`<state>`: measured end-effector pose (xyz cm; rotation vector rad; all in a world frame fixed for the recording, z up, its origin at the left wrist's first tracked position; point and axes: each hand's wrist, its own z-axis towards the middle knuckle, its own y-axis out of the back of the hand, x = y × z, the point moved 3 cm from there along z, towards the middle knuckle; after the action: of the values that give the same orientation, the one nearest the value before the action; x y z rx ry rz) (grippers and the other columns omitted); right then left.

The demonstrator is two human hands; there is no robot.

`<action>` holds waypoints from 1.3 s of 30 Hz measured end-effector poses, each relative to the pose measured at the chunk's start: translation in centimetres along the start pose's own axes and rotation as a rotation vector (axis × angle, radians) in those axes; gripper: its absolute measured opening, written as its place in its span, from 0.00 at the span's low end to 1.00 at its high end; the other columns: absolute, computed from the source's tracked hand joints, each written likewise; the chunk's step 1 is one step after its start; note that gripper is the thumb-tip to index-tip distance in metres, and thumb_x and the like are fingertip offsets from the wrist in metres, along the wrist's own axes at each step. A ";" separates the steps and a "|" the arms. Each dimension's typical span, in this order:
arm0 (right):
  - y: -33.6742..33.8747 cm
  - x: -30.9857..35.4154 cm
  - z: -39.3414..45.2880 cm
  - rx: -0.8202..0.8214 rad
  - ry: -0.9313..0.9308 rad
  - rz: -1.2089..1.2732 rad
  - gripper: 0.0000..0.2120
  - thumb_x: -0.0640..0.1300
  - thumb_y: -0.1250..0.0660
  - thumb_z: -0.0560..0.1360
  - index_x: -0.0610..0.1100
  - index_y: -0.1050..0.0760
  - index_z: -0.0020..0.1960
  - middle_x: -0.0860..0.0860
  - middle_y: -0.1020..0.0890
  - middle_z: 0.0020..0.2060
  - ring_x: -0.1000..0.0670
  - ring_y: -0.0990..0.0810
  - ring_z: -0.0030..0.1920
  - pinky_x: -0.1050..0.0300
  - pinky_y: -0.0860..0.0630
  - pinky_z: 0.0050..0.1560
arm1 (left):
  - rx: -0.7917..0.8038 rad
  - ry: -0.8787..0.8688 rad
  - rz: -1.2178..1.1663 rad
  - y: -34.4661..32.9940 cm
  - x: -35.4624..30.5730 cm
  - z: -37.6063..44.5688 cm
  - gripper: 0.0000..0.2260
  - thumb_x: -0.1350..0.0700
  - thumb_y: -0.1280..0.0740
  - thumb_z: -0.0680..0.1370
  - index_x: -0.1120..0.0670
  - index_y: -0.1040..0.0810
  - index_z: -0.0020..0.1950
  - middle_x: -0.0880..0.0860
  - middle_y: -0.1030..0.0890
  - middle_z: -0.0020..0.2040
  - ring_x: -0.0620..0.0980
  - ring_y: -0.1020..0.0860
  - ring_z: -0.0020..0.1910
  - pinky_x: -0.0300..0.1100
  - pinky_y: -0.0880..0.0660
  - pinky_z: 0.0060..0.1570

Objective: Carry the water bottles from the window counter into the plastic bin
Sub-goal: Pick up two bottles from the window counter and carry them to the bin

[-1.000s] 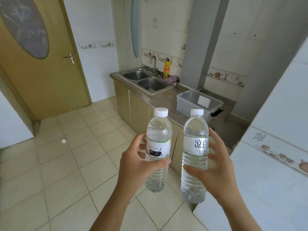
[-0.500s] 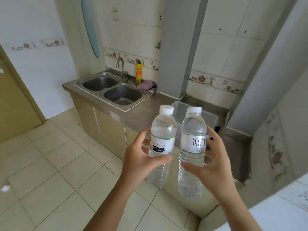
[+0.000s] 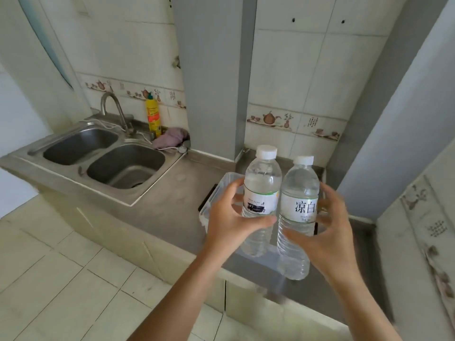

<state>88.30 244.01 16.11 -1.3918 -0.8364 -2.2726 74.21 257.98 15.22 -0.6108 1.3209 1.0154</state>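
From the head camera, the person's left hand is wrapped around a clear plastic water bottle with a white cap and a green-edged label, thumb across the front and fingers curled behind it, holding it upright. The right hand grips a second clear plastic water bottle with a white cap and a white label printed in dark characters — thumb low on the front, fingers curled round the far side. The two bottles stand side by side in the air, just beside each other, in front of a translucent plastic bin with a black side latch that sits on the grey steel counter; most of the bin is hidden behind the hands and bottles. Further left the counter holds a stainless double sink with a curved metal tap. Behind the sink stand a yellow squeeze bottle and, beside it, a crumpled mauve cloth — both near a grey square pillar.
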 end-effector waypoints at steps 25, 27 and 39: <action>-4.8 -17.6 12.1 -0.134 -0.386 -0.157 0.38 0.46 0.18 0.58 0.69 0.33 0.58 0.65 0.21 0.52 0.64 0.21 0.52 0.63 0.24 0.50 | 0.284 0.171 0.021 -12.8 15.5 15.5 0.36 0.58 0.17 0.58 0.47 0.30 0.61 0.50 0.22 0.57 0.39 0.22 0.53 0.26 0.27 0.48; -4.8 -17.7 12.0 -0.140 -0.415 -0.182 0.39 0.47 0.17 0.58 0.66 0.34 0.60 0.63 0.21 0.54 0.63 0.21 0.52 0.64 0.25 0.49 | 0.294 0.164 0.030 -13.0 15.7 15.6 0.36 0.59 0.16 0.57 0.44 0.30 0.59 0.48 0.23 0.56 0.35 0.24 0.53 0.25 0.28 0.48; -5.0 -16.9 10.9 -0.101 -0.516 -0.413 0.35 0.52 0.24 0.65 0.58 0.37 0.67 0.55 0.25 0.61 0.51 0.24 0.59 0.48 0.23 0.55 | 0.497 0.132 0.218 -12.9 16.2 16.6 0.36 0.55 0.16 0.59 0.52 0.32 0.60 0.53 0.26 0.57 0.51 0.25 0.57 0.44 0.25 0.56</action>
<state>100.71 254.65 3.34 -2.0630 -1.2823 -2.2885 92.59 270.14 0.49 -0.1601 1.7090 0.7819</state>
